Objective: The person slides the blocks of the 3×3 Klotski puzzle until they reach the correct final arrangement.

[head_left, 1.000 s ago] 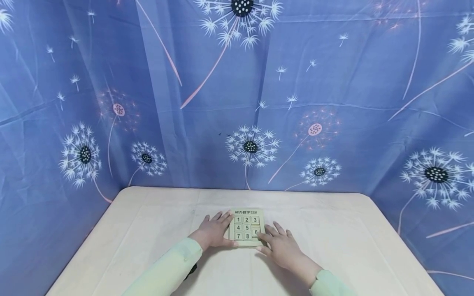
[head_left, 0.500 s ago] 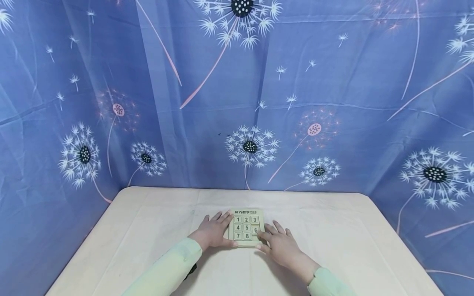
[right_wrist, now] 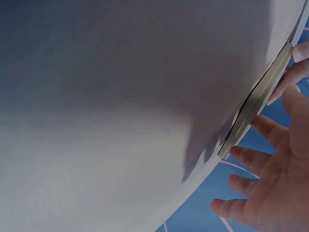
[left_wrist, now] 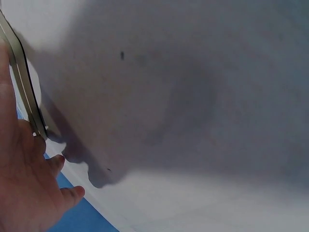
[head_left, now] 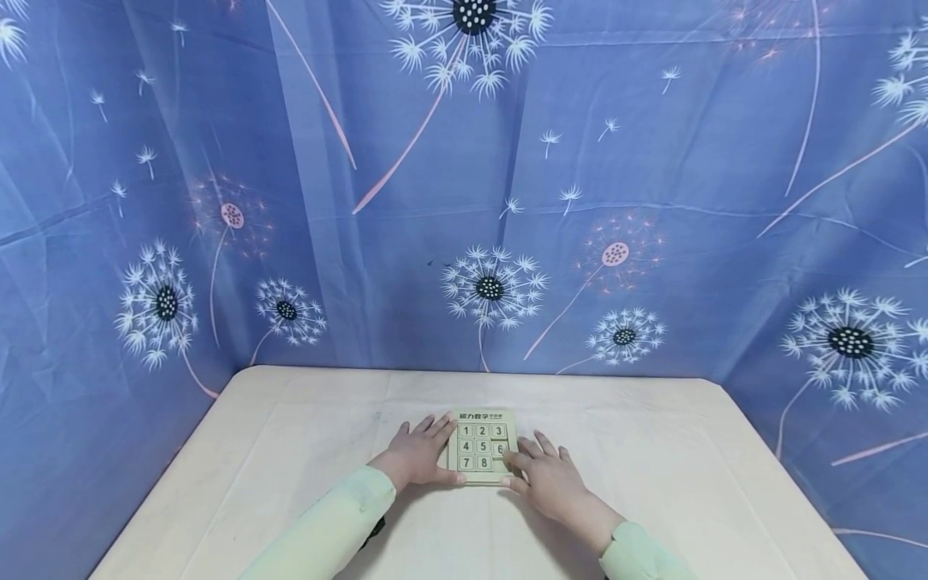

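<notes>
A small pale-yellow number slide puzzle [head_left: 471, 477] lies flat on the table, tiles 1 to 8 facing up. My left hand [head_left: 418, 453] lies along its left side, fingers extended to the upper left corner and thumb at the lower left one. Tile 6 [head_left: 499, 449] sits in the right column, a bare slot below it. The index finger of my right hand [head_left: 553, 481] touches that tile's lower right; its thumb rests at the board's lower right corner. Both wrist views show the board's edge [left_wrist: 21, 72] beside the fingers; tiles are hidden there.
A cream-covered table [head_left: 304, 427] surrounds the puzzle. Behind it and at both sides hangs a blue curtain [head_left: 406, 322] with dandelion prints. Something black [head_left: 374, 529] shows at the left wrist, under the sleeve.
Tile 6 has slid slightly up the right column toward tile 3, and the slot below it has widened. The right index finger has moved up a little. My left hand has stayed still.
</notes>
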Tool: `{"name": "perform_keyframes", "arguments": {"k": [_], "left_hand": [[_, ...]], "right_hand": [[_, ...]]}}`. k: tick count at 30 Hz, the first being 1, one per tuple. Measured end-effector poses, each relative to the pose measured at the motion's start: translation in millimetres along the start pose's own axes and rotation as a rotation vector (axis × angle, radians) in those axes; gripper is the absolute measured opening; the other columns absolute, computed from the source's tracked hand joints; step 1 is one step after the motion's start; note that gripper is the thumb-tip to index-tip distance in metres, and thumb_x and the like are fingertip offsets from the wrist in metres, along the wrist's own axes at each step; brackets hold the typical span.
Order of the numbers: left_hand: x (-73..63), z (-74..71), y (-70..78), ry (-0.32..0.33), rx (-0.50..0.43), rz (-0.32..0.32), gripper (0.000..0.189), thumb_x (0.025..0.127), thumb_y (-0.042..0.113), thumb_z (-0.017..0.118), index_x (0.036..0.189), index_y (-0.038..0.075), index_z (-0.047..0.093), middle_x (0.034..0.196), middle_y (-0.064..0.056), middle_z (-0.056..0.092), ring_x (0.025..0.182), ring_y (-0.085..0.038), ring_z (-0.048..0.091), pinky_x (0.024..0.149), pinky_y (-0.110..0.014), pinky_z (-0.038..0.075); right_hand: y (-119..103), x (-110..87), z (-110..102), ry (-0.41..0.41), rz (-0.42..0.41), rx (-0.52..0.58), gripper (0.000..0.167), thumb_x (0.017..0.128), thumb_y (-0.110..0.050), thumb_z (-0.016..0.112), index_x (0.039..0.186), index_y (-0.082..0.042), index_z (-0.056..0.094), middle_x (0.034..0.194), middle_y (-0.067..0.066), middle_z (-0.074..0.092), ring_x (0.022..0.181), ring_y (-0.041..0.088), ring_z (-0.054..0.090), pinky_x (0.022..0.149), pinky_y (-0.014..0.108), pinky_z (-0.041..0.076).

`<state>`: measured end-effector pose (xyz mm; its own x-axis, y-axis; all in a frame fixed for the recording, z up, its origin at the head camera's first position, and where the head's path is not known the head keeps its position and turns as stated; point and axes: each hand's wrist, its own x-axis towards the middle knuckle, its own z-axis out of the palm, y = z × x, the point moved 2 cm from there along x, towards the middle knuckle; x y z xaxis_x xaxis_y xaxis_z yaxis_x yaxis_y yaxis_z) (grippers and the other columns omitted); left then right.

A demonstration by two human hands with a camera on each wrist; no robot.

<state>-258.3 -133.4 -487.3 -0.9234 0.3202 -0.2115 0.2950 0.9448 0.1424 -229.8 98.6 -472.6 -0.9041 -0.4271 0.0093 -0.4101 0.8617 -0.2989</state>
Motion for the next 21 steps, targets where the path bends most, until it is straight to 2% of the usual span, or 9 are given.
{"name": "perform_keyframes", "arguments": {"k": [21], "left_hand": [[1.6, 3.8, -1.5, 0.010, -0.003, 0.005, 0.099, 0.086, 0.071, 0.067, 0.161, 0.016, 0.034, 0.170, -0.001, 0.033, 0.156, -0.029, 0.034, 0.124, -0.060, 0.033]], "right_hand": [[1.8, 3.7, 1.3, -0.006, 0.014, -0.004, 0.052, 0.094, -0.048, 0.066, 0.134, -0.014, 0.067, 0.150, 0.020, 0.056, 0.146, 0.049, 0.041, 0.112, 0.079, 0.033]]}}
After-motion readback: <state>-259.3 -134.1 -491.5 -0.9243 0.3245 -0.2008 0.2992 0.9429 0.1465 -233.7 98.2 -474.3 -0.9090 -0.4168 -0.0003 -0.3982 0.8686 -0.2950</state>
